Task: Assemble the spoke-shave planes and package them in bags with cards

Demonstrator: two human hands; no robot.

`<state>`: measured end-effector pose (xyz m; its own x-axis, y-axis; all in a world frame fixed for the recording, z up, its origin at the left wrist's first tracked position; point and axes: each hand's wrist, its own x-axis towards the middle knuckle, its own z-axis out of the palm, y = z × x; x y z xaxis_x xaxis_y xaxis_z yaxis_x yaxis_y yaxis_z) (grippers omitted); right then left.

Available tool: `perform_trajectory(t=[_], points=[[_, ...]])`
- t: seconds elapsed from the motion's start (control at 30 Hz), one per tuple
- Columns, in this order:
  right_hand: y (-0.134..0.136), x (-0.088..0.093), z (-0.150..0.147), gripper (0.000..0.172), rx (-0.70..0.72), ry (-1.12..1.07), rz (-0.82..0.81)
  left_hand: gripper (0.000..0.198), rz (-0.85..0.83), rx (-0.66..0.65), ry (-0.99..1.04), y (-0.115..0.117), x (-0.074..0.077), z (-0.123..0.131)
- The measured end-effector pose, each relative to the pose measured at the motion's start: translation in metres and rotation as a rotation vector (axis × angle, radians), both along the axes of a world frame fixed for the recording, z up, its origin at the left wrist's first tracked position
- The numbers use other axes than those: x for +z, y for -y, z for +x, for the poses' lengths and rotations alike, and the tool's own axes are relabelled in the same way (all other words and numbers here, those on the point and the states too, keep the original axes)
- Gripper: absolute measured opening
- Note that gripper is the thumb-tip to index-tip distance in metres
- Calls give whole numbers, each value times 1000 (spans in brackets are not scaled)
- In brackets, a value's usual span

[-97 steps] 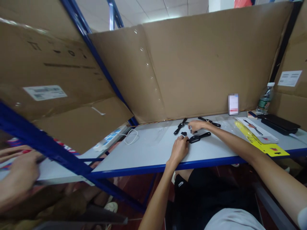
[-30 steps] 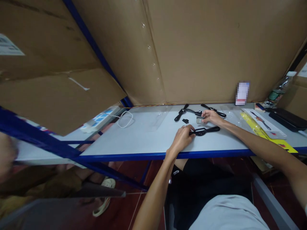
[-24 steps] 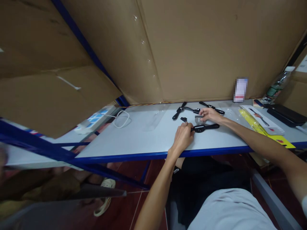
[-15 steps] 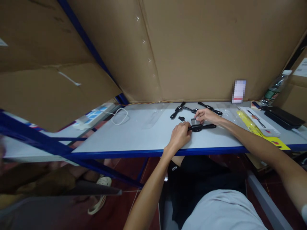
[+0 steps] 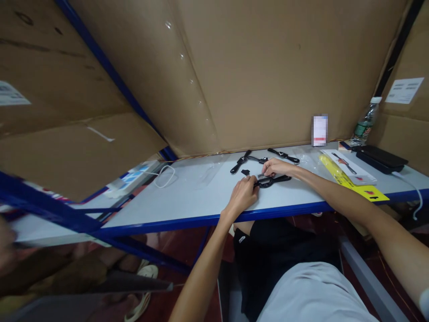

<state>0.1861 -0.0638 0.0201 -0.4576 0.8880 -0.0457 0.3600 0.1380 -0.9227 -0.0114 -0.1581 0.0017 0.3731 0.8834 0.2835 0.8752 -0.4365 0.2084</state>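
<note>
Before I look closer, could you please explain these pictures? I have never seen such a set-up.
There is no machine: two bare hands of one person do the work. The one camera is worn on that person's head, looking forward and down. The left hand holds one end of a black tool on the pale table. The right hand pinches a thin grey piece at the tool's middle; I cannot tell whether they touch. Beyond the hands lie a small black part and other black tools. Towards the right are a yellow card, a black case and a plastic bottle.
</note>
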Motion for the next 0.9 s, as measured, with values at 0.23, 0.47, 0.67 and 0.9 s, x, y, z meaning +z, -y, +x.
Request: perform_trajectory(t=[0.23,0.47,0.67,0.9], points=[[1,2,3,7,26,79,56,23,-7,-25,21,0,0,2],[-2,5,4,5,44,106,34,21,3,-51,21,-3,-1,2],[-3,6,5,7,-3,143,15,21,1,-58,13,-4,-2,1],[-4,4,5,9,50,188,98,19,8,-64,10,-5,-3,1]])
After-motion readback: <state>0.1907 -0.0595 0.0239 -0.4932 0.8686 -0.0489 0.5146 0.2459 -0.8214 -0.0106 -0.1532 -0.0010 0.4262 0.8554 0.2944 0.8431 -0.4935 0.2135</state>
